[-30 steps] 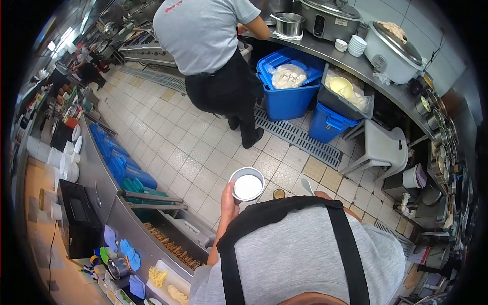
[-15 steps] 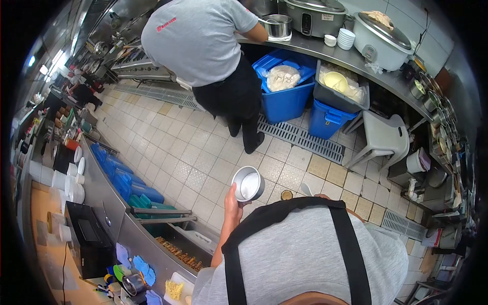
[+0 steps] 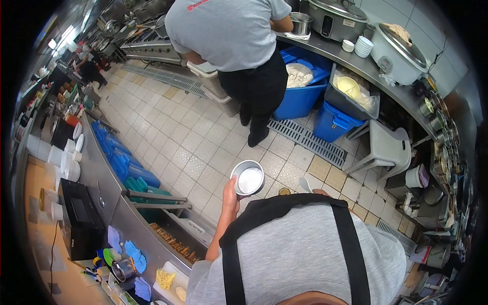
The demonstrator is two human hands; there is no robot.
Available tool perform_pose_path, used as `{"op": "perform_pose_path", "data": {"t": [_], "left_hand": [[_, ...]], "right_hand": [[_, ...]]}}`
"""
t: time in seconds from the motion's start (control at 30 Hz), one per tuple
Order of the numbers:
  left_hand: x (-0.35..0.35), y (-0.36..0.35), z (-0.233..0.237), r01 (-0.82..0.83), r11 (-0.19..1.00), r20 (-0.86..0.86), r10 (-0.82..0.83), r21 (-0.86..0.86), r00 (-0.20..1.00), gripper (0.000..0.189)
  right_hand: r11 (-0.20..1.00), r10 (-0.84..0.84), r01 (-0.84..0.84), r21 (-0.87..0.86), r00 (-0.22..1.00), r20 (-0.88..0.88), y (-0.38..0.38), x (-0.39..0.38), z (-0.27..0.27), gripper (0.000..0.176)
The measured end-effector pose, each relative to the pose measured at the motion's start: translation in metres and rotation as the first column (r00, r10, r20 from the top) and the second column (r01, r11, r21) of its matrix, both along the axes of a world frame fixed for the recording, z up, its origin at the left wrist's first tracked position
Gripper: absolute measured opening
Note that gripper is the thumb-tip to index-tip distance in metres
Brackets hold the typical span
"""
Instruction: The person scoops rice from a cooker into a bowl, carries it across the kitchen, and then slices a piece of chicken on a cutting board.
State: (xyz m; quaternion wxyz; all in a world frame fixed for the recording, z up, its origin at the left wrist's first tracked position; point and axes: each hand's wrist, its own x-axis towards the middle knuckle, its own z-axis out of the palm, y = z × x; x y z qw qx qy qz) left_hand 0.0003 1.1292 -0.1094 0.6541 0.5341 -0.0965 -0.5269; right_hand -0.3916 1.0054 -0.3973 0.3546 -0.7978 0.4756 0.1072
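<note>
My left hand (image 3: pixel 231 195) is closed on the side of a round metal pot (image 3: pixel 248 178), held out over the floor with its mouth up. Something white covers part of its inside bottom. My right hand (image 3: pixel 321 192) shows only at its fingers, just past the black apron; the rest is hidden by my body. From those fingers sticks out a pale spoon (image 3: pixel 304 184), its bowl towards the pot. Between the pot and the spoon, a small round container (image 3: pixel 284 191) with brownish contents peeks over the apron's edge.
A co-worker (image 3: pixel 229 46) stands ahead at the steel counter. Blue bins (image 3: pixel 303 101) and a grey plastic stool (image 3: pixel 382 150) stand under and beside it. Rice cookers (image 3: pixel 399 53) sit on top. At left, a counter holds a cutting board (image 3: pixel 170 279) with yellow shreds and blue gloves (image 3: pixel 135 255).
The surroundings have shifted right in view ahead as my head turned a little. The co-worker's arm has drawn in, and pale bins show beside them. My hands keep their hold.
</note>
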Motion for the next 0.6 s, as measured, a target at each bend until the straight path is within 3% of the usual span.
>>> {"op": "perform_pose_path", "data": {"t": [0.07,0.33,0.4,0.47,0.53,0.6], "left_hand": [[0.002,0.003,-0.003,0.068,0.998,0.034,-0.068,-0.004,0.997,0.041],[0.001,0.001,-0.012,0.009,0.999,0.026,-0.01,0.048,1.0,0.035],[0.002,0.003,-0.012,-0.005,1.0,0.118,0.003,0.023,0.993,0.036],[0.003,0.005,-0.004,-0.01,0.995,0.063,0.004,0.098,0.998,0.039],[0.004,0.008,-0.005,-0.029,0.992,0.1,0.017,0.126,0.995,0.041],[0.006,0.011,-0.007,-0.045,0.99,0.092,0.032,0.136,0.995,0.043]], "right_hand": [[0.999,0.05,-0.05,-0.008,0.998,-0.039,-0.007,0.016,0.0,0.033],[0.979,0.188,-0.188,0.075,0.982,0.006,-0.011,0.004,0.007,0.034],[0.967,0.236,-0.237,0.097,0.972,0.019,-0.015,0.002,0.013,0.034],[0.975,0.19,-0.184,0.123,0.981,-0.04,-0.014,0.011,0.038,0.033],[0.992,0.034,-0.032,0.121,0.999,-0.02,-0.01,0.02,0.064,0.032],[0.998,-0.005,0.006,0.066,1.0,-0.022,-0.006,0.033,0.083,0.023]]}}
